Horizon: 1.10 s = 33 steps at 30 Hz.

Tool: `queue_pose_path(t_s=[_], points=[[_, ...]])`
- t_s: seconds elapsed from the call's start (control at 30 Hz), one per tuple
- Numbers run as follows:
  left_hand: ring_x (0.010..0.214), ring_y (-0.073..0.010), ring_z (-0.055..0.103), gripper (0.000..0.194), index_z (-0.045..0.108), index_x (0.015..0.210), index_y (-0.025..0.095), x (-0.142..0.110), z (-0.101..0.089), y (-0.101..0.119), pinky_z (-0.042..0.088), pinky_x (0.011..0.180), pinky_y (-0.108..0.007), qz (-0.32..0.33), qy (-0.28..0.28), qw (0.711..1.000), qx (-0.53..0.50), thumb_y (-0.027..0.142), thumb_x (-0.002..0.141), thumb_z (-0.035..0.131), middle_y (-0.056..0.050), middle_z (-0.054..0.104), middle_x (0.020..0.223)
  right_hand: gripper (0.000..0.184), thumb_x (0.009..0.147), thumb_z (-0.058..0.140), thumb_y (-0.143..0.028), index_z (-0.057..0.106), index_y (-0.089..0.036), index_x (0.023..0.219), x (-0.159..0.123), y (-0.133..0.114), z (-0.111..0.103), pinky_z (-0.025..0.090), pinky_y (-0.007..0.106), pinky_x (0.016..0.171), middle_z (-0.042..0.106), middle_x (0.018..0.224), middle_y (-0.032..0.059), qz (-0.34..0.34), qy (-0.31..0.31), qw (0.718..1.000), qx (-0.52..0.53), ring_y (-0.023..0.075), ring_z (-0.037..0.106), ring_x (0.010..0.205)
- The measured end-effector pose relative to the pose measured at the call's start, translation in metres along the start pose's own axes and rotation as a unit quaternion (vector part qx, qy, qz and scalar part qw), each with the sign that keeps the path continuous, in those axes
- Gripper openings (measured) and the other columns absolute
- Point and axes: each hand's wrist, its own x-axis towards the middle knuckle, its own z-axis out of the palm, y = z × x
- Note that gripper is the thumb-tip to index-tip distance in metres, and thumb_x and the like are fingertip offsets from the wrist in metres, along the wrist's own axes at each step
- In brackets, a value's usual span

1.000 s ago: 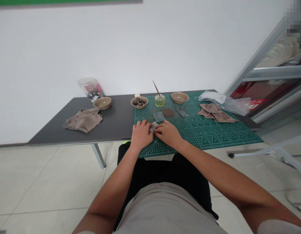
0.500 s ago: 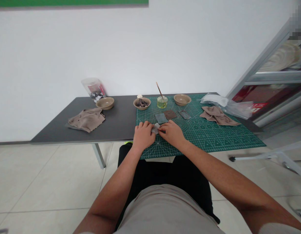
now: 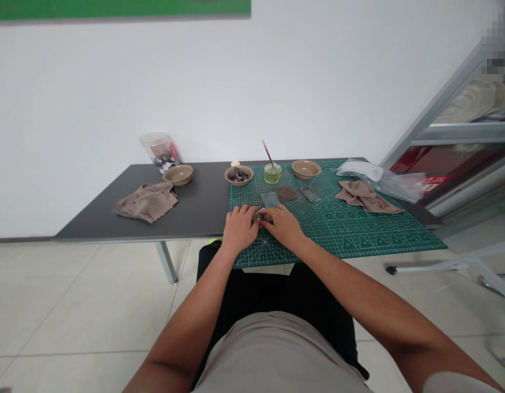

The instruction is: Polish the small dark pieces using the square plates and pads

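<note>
Pinching with both hands near the middle of the desk's near edge: curling the fingers of the left hand [image 3: 239, 225] and the right hand [image 3: 283, 224] almost closed, meeting at the tips around one small grey piece [image 3: 261, 214], mostly hidden. Keeping it directly between the two, right of the left hand and left of the right, touching both, so favouring neither as nearer. Not making out its long axis.

Counting from the largest down: one desk [image 3: 201, 204], setting its far edge along the wall; one green mat [image 3: 359, 232], covering the right part and overhanging the near edge. Finding two brown cloths: a left cloth [image 3: 148, 203] toward the left end, a right cloth [image 3: 365, 196] toward the right end. Seeing one plastic bag [image 3: 400, 186] by the far right corner and one clear jar [image 3: 152, 143] near the far left corner. Counting three tan bowls along the far edge: a left bowl [image 3: 178, 174] just beside the jar, a middle bowl [image 3: 238, 184] holding dark bits, a right bowl [image 3: 306, 170]. Noting one glass cup [image 3: 272, 177] of yellow-green liquid between the last two, with one thin stick [image 3: 268, 153] leaning in it. Counting three flat pieces beyond the hands, toward the far edge: a blue-grey sheet [image 3: 270, 200], a brown sheet [image 3: 286, 194], a grey sheet [image 3: 310, 194]. Ending with one white object [image 3: 235, 163] behind the middle bowl.
</note>
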Motion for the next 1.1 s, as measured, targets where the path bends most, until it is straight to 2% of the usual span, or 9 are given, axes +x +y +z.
queue_pose_path(t_s=[0.1,0.23,0.47,0.6,0.7,0.83,0.9,0.97,1.1], points=[[0.110,-0.0262,0.051,0.032,0.063,0.122,0.030,0.001,0.001,-0.002,0.042,0.090,-0.042,0.007,0.001,1.000,0.004,0.038,0.099,0.042,-0.006,0.063,0.121,0.029,0.088,0.069,-0.026,0.069,-0.017,0.116,-0.001,0.008,-0.002,0.045,0.041,0.093,0.073,0.109,0.0095,0.012,0.003,0.999,0.034,0.0265,0.059,0.104],[0.108,-0.0268,0.052,0.030,0.067,0.114,0.030,0.002,0.004,-0.005,0.042,0.087,-0.042,0.015,0.003,1.000,-0.006,0.041,0.099,0.043,-0.005,0.064,0.120,0.049,0.086,0.071,-0.031,0.061,-0.015,0.131,0.000,0.019,-0.001,0.040,0.046,0.105,0.066,0.129,0.0135,-0.017,-0.013,0.998,0.064,0.0280,0.057,0.117],[0.108,-0.0278,0.053,0.018,0.069,0.104,0.026,0.004,0.011,-0.011,0.043,0.089,-0.043,0.010,0.029,0.997,-0.075,0.035,0.094,0.056,-0.006,0.066,0.117,0.061,0.086,0.070,-0.031,0.054,-0.010,0.141,0.009,0.021,0.001,0.036,0.047,0.110,0.060,0.128,0.0173,0.001,-0.055,0.997,0.049,0.0295,0.052,0.121],[0.105,-0.0263,0.053,0.012,0.067,0.098,0.023,0.005,0.010,-0.015,0.042,0.094,-0.042,0.006,0.050,0.988,-0.145,0.028,0.090,0.062,-0.006,0.068,0.111,0.049,0.084,0.072,-0.032,0.064,-0.012,0.128,0.013,0.021,-0.001,0.038,0.046,0.108,0.056,0.126,0.0166,0.015,-0.075,0.996,0.040,0.0294,0.052,0.118],[0.099,-0.0232,0.057,0.008,0.065,0.093,0.021,0.006,0.010,-0.019,0.044,0.092,-0.039,-0.008,0.065,0.972,-0.224,0.025,0.087,0.064,-0.005,0.069,0.101,0.051,0.084,0.071,-0.030,0.061,-0.013,0.130,0.014,0.020,-0.002,0.037,0.046,0.109,0.056,0.128,0.0164,0.004,-0.074,0.997,0.036,0.0293,0.051,0.120],[0.071,-0.0150,0.057,0.012,0.063,0.088,0.020,0.008,0.012,-0.028,0.046,0.071,-0.030,-0.078,0.080,0.917,-0.383,0.028,0.080,0.068,0.001,0.064,0.077,0.049,0.084,0.070,-0.027,0.059,-0.011,0.129,0.016,0.018,-0.004,0.037,0.047,0.107,0.056,0.129,0.0177,-0.026,-0.075,0.997,0.020,0.0300,0.051,0.119],[0.064,-0.0127,0.054,0.016,0.063,0.085,0.019,0.010,0.011,-0.031,0.045,0.065,-0.027,-0.101,0.090,0.884,-0.447,0.031,0.076,0.070,0.003,0.061,0.071,0.041,0.080,0.073,-0.026,0.063,-0.011,0.117,0.018,0.017,-0.004,0.039,0.046,0.104,0.058,0.123,0.0171,-0.029,-0.068,0.997,0.023,0.0296,0.053,0.115],[0.063,-0.0116,0.054,0.020,0.066,0.086,0.018,0.014,0.009,-0.032,0.044,0.064,-0.026,-0.112,0.098,0.865,-0.479,0.034,0.074,0.072,0.003,0.062,0.071,0.032,0.077,0.074,-0.023,0.063,-0.013,0.106,0.020,0.018,-0.005,0.043,0.042,0.097,0.062,0.113,0.0135,-0.013,-0.045,0.997,0.059,0.0265,0.056,0.106],[0.065,-0.0125,0.057,0.024,0.072,0.089,0.017,0.023,0.001,-0.031,0.045,0.065,-0.026,-0.125,0.098,0.871,-0.465,0.035,0.073,0.074,0.001,0.067,0.073,0.011,0.081,0.067,-0.023,0.060,-0.019,0.087,0.024,0.021,-0.006,0.045,0.030,0.076,0.065,0.083,0.0009,0.073,0.037,0.975,0.206,0.0171,0.060,0.078]])
